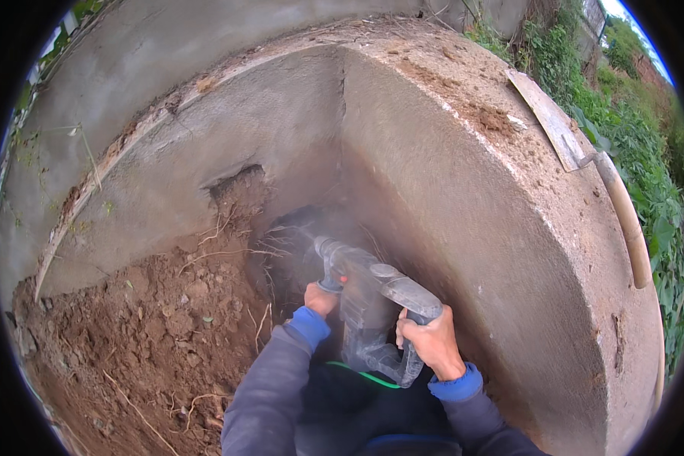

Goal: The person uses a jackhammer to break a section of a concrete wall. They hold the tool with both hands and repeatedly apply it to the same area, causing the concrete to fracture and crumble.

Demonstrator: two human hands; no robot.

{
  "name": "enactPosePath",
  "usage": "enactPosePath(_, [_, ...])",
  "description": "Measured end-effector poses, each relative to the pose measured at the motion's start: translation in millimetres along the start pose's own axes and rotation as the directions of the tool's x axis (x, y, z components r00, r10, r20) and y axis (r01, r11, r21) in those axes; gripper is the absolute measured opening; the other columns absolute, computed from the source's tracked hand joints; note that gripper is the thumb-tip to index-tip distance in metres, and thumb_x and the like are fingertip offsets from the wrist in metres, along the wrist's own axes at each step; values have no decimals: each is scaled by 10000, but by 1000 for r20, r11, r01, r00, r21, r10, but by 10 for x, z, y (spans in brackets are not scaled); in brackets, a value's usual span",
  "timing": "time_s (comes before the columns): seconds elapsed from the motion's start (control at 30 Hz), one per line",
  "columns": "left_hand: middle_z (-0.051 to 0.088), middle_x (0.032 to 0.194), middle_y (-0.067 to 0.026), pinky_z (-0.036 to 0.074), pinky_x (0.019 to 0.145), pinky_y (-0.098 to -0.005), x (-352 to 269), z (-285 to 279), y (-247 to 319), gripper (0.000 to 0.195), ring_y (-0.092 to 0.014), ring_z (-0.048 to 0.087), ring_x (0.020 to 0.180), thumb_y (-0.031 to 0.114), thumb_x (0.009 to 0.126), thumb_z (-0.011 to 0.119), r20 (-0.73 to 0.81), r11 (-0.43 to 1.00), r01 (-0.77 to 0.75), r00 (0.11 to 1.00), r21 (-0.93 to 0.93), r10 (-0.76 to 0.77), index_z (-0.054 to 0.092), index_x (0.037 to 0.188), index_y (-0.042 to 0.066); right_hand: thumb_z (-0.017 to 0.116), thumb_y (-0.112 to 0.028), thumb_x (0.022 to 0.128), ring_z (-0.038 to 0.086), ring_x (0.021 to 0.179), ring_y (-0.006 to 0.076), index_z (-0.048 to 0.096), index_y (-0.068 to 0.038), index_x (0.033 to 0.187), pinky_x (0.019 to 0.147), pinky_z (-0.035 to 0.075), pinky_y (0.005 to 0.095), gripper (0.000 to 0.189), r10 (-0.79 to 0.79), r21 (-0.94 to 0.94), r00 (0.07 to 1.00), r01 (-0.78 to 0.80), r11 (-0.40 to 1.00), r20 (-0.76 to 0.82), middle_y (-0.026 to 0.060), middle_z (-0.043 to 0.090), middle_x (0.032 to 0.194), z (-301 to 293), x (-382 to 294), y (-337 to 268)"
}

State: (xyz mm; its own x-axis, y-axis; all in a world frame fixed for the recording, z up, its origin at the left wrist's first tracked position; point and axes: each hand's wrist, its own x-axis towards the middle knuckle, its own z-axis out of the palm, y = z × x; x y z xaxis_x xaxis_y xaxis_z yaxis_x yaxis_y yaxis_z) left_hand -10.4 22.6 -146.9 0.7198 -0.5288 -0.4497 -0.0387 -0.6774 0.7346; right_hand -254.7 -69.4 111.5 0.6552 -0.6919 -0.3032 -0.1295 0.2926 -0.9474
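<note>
A dust-coated rotary hammer drill (362, 285) points forward and down into the dark hollow (296, 228) at the foot of the wall corner. My left hand (321, 299) grips its side handle near the front. Around the rear D-handle, my right hand (433, 342) is closed, with the fingers partly hidden behind the grip. Dust hangs about the drill's nose, so the tip of the bit cannot be made out. Thin roots (276, 242) stick out of the soil beside the nose. A green cord (370, 377) curves beneath the tool's lower end.
Rendered walls (433, 182) meet at a corner ahead and run close along my right. A trowel (550, 119) with a wooden handle lies on the wall's ledge. Loose brown soil (165, 319) with roots slopes up at left. Green plants (655, 188) grow beyond the ledge.
</note>
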Motion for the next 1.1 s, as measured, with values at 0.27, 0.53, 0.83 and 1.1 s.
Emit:
enactPosePath(0.27, [745,978,-218,540,842,-449,-575,-442,853,618,-384,711,995,582,739,813,-116,998,-50,992,38,55,769,1018,32,646,1,799,621,585,140,641,37,866,562,501,297,77,-103,-64,994,100,993,-47,56,643,700,122,-322,52])
enactPosePath(0.53, [718,1133,-221,547,907,-473,-437,-723,1056,730,-408,677,1084,677,700,789,-227,973,143,969,180,-100,759,1073,50,615,28,800,620,570,153,632,37,857,544,496,307,60,-88,112,996,91,990,-28,74,641,692,302,93,25])
enactPosePath(0.83, [723,1096,-224,547,908,-465,-63,-833,777,599,-403,674,1086,574,737,789,-203,954,112,978,277,-56,767,1055,66,600,54,774,601,517,197,586,29,818,499,499,332,53,-96,118,995,100,988,-38,99,603,660,546,276,181])
enactPosePath(1.1, [730,940,-244,557,777,-457,141,-604,562,419,-390,714,962,390,781,821,-171,965,13,985,260,33,757,957,15,605,31,775,624,559,158,671,24,741,569,485,311,74,-11,46,991,17,999,-130,64,652,636,379,324,537])
